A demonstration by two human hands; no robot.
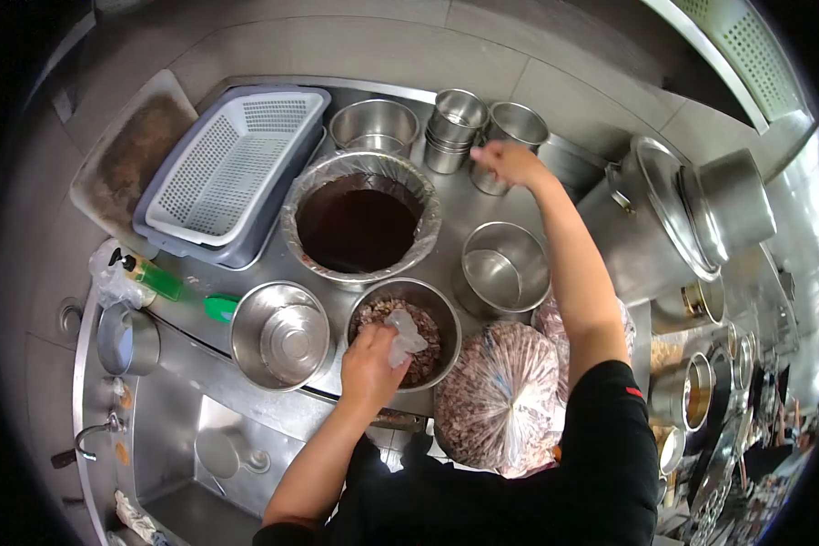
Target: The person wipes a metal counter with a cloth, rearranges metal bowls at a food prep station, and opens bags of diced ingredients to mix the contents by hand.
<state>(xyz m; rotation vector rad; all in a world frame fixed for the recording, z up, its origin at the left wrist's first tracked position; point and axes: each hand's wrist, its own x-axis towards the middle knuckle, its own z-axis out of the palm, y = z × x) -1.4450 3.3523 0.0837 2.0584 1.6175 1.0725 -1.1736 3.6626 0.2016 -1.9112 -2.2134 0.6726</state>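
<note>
My left hand (371,367) is closed on a crumpled piece of clear plastic (406,338) over a steel pot (452,320). Inside that pot lies chopped, brownish-pink stuff (424,318), perhaps minced meat. My right hand (511,165) is stretched out at the back, over a tall steel container (524,123) and beside a stack of steel cups (448,150). Its fingers are partly apart and nothing shows in them. Between the hands stands a steel pot (504,273). Behind my left hand, a large plastic-lined bowl (297,250) holds dark brown liquid (359,223).
A bulging clear bag of chopped stuff (496,391) sits close to my body. Left are a steel bowl (280,337), nested plastic baskets (223,168), a green pump bottle (155,276) and a sink (177,455). A big lidded stockpot (623,218) stands right.
</note>
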